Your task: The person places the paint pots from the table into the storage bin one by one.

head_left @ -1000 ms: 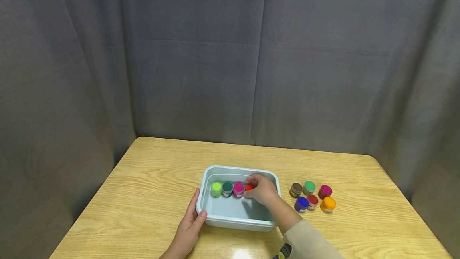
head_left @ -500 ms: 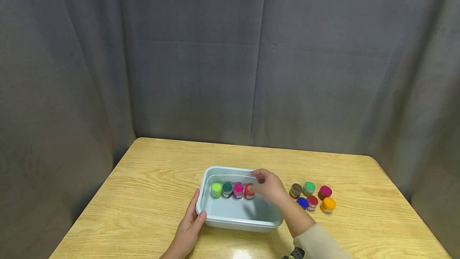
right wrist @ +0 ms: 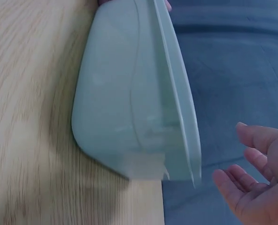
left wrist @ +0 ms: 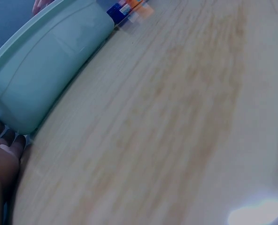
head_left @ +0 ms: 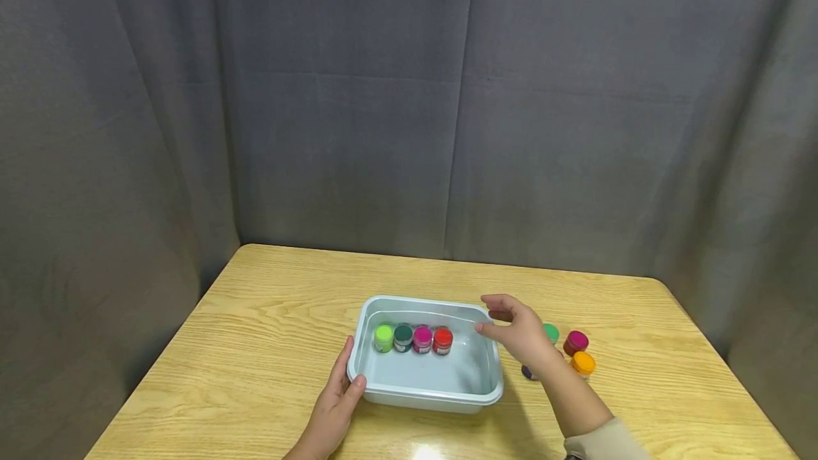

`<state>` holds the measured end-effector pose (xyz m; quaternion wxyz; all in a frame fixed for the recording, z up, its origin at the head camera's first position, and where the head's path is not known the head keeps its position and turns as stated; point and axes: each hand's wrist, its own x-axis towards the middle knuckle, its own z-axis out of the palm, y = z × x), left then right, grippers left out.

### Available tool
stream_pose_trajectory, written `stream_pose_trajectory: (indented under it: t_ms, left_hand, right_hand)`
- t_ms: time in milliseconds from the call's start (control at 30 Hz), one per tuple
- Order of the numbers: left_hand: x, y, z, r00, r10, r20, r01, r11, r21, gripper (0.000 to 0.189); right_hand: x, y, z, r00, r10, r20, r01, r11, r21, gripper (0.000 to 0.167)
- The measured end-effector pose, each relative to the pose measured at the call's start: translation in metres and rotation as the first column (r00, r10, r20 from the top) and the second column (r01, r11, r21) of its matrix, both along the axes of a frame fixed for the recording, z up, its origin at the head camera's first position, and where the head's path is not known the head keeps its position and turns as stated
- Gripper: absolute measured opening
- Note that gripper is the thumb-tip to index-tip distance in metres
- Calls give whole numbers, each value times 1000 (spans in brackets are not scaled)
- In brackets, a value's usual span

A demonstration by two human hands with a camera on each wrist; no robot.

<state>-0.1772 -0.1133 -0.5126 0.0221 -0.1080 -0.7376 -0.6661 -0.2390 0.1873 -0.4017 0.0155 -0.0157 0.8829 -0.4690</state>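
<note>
A pale blue-green plastic tub [head_left: 418,396] stands on the table with a row of small paint jars inside: lime green [head_left: 384,337], dark green [head_left: 403,338], magenta [head_left: 422,338] and red [head_left: 442,340]. My left hand [head_left: 332,400] holds the tub's front left corner, thumb at the rim and fingers along the outer side. In the left wrist view, some fingertips [left wrist: 10,140] show low by the tub wall. Above the tub's right rim hovers my right hand [head_left: 520,332], fingers spread apart and nothing between them; the right wrist view shows this hand [right wrist: 263,173] beside the rim too.
To the right of the tub lie more jars: green [head_left: 551,333], crimson [head_left: 577,342], orange [head_left: 583,362] and a mostly hidden dark blue one [head_left: 529,373]. My right hand and forearm cover others there. A grey curtain [head_left: 345,162] hangs behind the wooden table [head_left: 268,318].
My right hand has let go of the red jar, which stays at the right end of the row. It has moved right, to the tub's right rim. The left hand stays put.
</note>
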Motion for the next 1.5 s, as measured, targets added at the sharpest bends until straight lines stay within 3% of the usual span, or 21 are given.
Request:
stream_pose_trajectory:
  t_ms: [333,533,1033,1500]
  left_hand:
    - [-1,0,-2,1000,7,12,-7,1000,-10,63]
    - [-1,1,-4,999,12,31,-11,1000,-3,63]
    - [-1,0,-2,1000,6,-5,-6,1000,-5,62]
    - [-1,0,-3,1000,-5,-22,5,1000,4,62]
  right_hand:
    - [13,40,1,999,-42,-22,41,999,-36,55]
    - [20,68,-3,997,-71,17,71,996,-50,62]
    - [27,119,-30,983,-174,60,173,985,18,67]
    - [28,138,-58,959,-243,146,245,970,3,69]
